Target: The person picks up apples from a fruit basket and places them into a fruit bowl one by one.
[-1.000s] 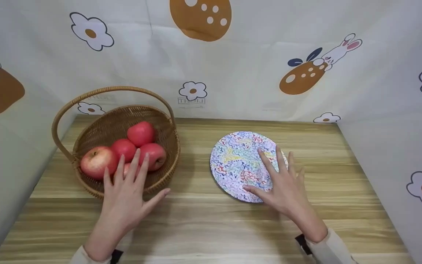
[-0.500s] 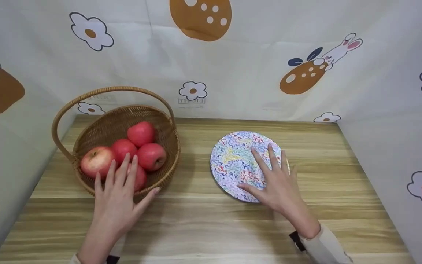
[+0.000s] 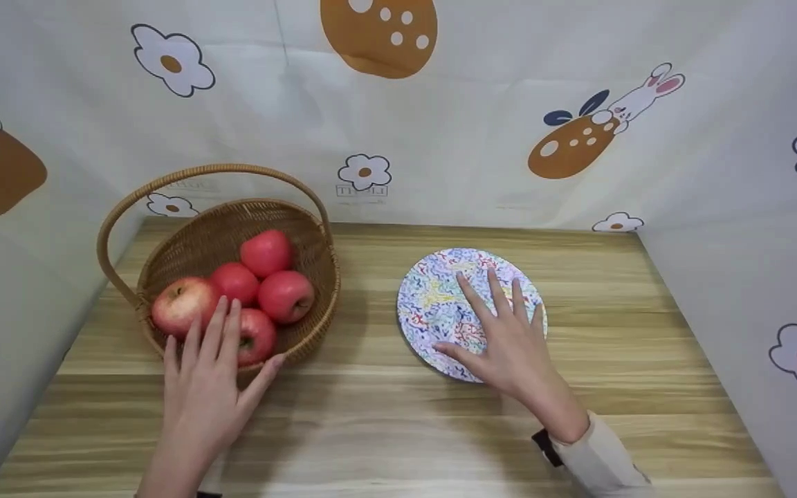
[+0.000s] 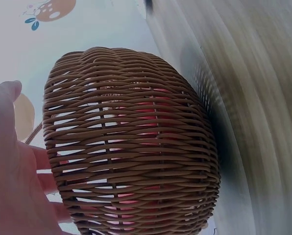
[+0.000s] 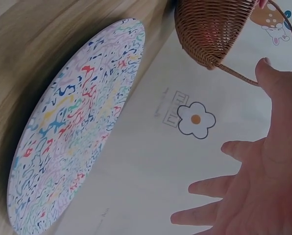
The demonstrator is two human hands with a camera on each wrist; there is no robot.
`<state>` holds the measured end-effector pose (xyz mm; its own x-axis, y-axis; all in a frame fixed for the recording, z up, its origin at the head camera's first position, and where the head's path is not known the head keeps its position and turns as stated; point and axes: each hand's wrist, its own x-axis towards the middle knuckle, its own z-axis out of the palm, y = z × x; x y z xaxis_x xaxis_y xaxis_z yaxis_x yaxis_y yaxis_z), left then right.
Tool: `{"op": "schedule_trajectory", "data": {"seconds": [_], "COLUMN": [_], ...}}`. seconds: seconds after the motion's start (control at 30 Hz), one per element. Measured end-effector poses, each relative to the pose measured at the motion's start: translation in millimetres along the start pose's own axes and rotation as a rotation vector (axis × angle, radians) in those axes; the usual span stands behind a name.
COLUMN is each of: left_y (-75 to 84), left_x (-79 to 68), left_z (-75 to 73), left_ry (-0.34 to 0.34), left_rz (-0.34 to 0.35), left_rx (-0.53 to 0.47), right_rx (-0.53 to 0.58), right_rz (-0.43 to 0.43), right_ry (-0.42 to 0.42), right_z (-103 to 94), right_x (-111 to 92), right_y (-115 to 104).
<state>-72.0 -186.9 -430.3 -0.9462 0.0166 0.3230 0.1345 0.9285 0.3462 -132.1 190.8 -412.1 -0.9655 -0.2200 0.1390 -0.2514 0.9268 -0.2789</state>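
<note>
A brown wicker basket (image 3: 322,325) with a tall arched handle stands at the left, holding several red apples (image 3: 286,296). My left hand (image 3: 201,394) is spread over the basket's near rim, its fingertips overlapping the front apples in the head view. From the left wrist, the woven basket wall (image 4: 131,142) fills the middle, with the fingers passing behind its rim. My right hand (image 3: 509,342), fingers spread, hovers above a round plate (image 3: 433,325) covered in multicoloured squiggles. The right wrist view shows a gap between that hand (image 5: 254,191) and the plate (image 5: 77,132).
Both things stand on a wood-grain table (image 3: 371,429). A pale cloth printed with flowers, rabbits and brown shapes (image 3: 468,138) rises along the back and both sides. The basket handle (image 3: 212,169) arches high toward the back cloth.
Both hands have drifted left, the left one also slightly toward the near edge, uncovering more of the front apple. Basket, apples and plate have stayed in place.
</note>
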Motion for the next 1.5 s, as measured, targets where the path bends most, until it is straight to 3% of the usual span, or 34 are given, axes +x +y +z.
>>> {"op": "schedule_trajectory", "data": {"seconds": [0.73, 1.07, 1.5], "left_y": [-12.1, -20.9, -29.2], "left_x": [-9.4, -12.2, -12.1], "left_z": [-1.6, 0.6, -0.5], "left_ry": [0.106, 0.202, 0.221], "left_rz": [-0.070, -0.087, -0.163], "left_rx": [-0.077, -0.135, -0.196], "right_rx": [0.050, 0.074, 0.086], "right_rz": [-0.039, -0.065, -0.122], "right_ry": [-0.024, -0.033, -0.025], "right_z": [3.2, 2.7, 3.8], "right_x": [10, 13, 18], "right_y": [-20, -31, -44]}}
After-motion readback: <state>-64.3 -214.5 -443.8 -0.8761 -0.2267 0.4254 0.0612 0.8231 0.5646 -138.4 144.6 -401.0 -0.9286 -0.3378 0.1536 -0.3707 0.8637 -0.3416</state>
